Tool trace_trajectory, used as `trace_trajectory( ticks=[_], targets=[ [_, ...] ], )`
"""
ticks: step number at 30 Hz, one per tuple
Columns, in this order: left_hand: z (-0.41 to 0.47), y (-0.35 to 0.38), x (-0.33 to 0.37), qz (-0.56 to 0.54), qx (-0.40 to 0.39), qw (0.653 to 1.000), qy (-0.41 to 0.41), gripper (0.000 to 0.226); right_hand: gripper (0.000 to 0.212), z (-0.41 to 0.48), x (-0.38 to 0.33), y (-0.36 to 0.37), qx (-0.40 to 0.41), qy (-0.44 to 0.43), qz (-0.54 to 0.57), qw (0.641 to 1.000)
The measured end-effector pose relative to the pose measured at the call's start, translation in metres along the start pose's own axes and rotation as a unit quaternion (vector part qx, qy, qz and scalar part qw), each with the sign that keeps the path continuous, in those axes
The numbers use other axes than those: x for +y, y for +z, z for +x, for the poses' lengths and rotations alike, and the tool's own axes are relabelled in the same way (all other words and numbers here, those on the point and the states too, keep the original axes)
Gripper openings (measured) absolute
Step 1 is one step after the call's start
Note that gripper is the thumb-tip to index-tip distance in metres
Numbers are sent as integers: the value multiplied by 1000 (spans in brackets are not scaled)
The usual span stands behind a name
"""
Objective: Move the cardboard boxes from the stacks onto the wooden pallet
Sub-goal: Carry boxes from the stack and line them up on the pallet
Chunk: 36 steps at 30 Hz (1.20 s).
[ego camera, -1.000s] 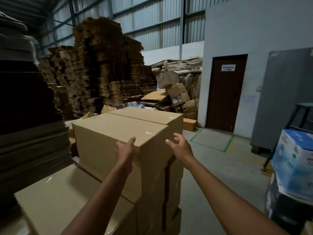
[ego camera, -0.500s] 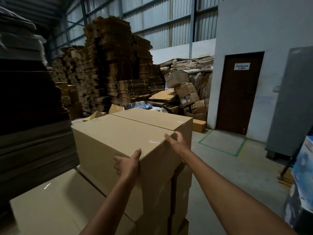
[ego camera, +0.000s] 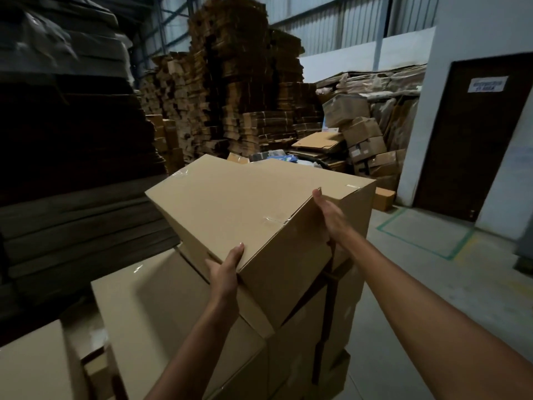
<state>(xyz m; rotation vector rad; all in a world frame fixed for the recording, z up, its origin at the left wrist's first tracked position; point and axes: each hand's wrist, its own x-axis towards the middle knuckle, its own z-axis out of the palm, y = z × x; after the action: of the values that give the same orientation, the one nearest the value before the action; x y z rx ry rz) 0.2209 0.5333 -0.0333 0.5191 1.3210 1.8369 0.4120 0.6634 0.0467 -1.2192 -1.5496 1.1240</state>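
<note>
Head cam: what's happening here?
A person holds the top cardboard box over a stack of boxes. The left hand grips its near bottom corner; the right hand presses flat against its right side. The box is tilted and overhangs the stack toward the person.

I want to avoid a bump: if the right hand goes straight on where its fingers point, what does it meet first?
Probably the neighbouring box close behind the tilted box that the right hand presses; depth is unclear.

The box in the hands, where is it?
Head view, centre: the box tilts between the left hand and the right hand, just over the stack of boxes, left of the brown door.
</note>
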Motion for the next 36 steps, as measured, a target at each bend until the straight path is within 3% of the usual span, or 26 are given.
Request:
trace_trajectory(
  ticks=[5, 8, 12, 15, 18, 19, 25, 29, 32, 36],
  targets=[
    [-4, -31, 17, -69, -22, 997, 2, 52, 108, -12, -21, 10, -25, 29, 6, 999],
    [-5, -51, 33, -70, -54, 996, 19, 52, 90, -29, -21, 25, -26, 46, 3, 999],
    [-12, -75, 57, -54, -89, 994, 45, 41, 89, -63, -24, 42, 13, 40, 31, 999],
    [-20, -95, 75, -39, -130, 989, 65, 66, 92, -94, -29, 54, 43, 29, 59, 997],
    [-30, -125, 95, -21, -181, 980, 79, 77, 42, -131, -37, 66, 42, 22, 94, 994],
    [-32, -137, 102, -8, -198, 977, 84, 78, 37, -145, -38, 71, 39, 30, 95, 994],
    [-64, -211, 138, 50, -321, 938, 119, 81, 46, -259, -41, 114, 88, 64, 193, 975],
    [-96, -257, 153, 61, -387, 914, 108, 84, 83, -352, -43, 148, 168, 66, 193, 964],
    [-129, -281, 159, 72, -418, 902, 87, 88, 68, -422, -51, 163, 238, 63, 192, 950],
    [-175, -295, 159, 74, -464, 881, 51, 104, 77, -505, -60, 168, 313, 77, 182, 929]
  ],
)
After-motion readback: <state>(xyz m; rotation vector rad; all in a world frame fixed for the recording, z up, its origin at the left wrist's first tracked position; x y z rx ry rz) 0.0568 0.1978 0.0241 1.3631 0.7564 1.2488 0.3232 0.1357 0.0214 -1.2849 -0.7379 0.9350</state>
